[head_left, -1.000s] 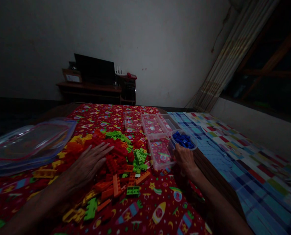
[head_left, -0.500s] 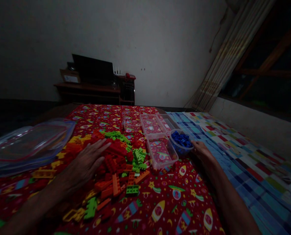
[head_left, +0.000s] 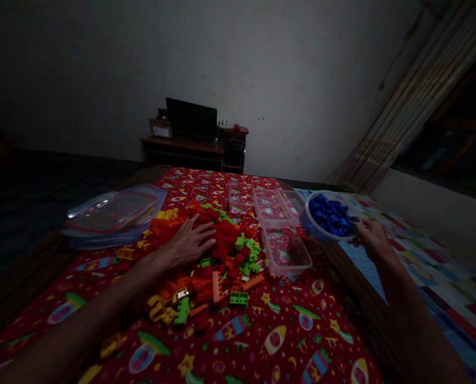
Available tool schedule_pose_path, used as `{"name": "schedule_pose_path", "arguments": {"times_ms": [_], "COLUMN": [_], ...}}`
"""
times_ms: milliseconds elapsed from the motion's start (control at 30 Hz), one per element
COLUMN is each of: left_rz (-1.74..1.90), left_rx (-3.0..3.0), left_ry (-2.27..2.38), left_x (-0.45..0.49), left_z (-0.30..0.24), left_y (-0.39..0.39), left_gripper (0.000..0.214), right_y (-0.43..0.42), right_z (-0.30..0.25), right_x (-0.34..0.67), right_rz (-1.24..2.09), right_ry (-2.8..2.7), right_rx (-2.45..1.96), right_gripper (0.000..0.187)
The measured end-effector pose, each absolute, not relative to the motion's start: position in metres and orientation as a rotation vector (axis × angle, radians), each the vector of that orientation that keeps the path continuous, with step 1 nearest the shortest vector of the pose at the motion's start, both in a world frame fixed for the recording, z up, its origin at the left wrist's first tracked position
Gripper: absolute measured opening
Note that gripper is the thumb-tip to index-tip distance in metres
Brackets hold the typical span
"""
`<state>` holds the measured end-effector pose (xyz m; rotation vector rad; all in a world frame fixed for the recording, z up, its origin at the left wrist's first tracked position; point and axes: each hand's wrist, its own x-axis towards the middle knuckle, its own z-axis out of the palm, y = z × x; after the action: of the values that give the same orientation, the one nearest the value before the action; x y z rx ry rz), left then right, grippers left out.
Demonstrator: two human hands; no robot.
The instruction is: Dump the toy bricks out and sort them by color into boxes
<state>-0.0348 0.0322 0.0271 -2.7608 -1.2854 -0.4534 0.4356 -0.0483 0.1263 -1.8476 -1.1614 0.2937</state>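
My right hand [head_left: 372, 239] grips the rim of a round clear plastic tub [head_left: 318, 234], which is raised and tilted at the right edge of the table. Blue toy bricks [head_left: 331, 214] fill it. My left hand [head_left: 190, 242] lies with fingers spread on a heap of building bricks, over the red bricks [head_left: 221, 245]. Green bricks [head_left: 249, 257] are at the heap's right side, orange bricks [head_left: 217, 287] at its near side and yellow bricks [head_left: 161, 309] at its near left.
Several clear rectangular containers [head_left: 288, 268] stand just left of the tub. Stacked clear lids [head_left: 113, 213] lie at the table's left edge. A red patterned cloth [head_left: 254, 346] covers the table. Beyond stands a desk [head_left: 182, 145] with a monitor [head_left: 192, 120]; a patchwork-patterned cloth [head_left: 422, 256] spreads at right.
The tub of blue bricks has come up and to the right in my right hand, away from the rectangular containers. My left hand stays on the brick heap. The view has shifted left.
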Motion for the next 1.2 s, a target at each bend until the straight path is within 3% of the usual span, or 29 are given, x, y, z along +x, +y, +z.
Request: {"name": "schedule_pose_path", "arguments": {"times_ms": [167,333,600,967,1200], "left_rz": [-0.265,-0.231,-0.439,-0.911,-0.949], "left_rx": [-2.875,-2.841,-2.777,-2.576,-2.578], "left_ry": [-1.261,-1.196,-1.241,-1.341,-1.233], "left_x": [-0.037,-0.046,-0.061,-0.062,-0.030], "left_z": [0.024,0.023,0.026,0.049,0.060], "left_y": [0.006,-0.012,-0.033,-0.036,0.003], "left_gripper": [0.051,0.045,0.045,0.045,0.042], "right_y": [-0.050,-0.023,0.014,0.010,-0.002], "right_z": [0.147,0.157,0.181,0.147,0.147], "right_x": [0.389,0.319,0.204,0.131,0.119], "right_rz": [0.315,0.259,-0.324,-0.793,-0.828], "right_ry": [-1.452,-1.786,-2.335,-2.619,-2.725], "right_rx": [-1.664,-1.556,-1.569,-1.392,-1.135], "right_gripper": [0.038,0.038,0.031,0.050,0.058]}}
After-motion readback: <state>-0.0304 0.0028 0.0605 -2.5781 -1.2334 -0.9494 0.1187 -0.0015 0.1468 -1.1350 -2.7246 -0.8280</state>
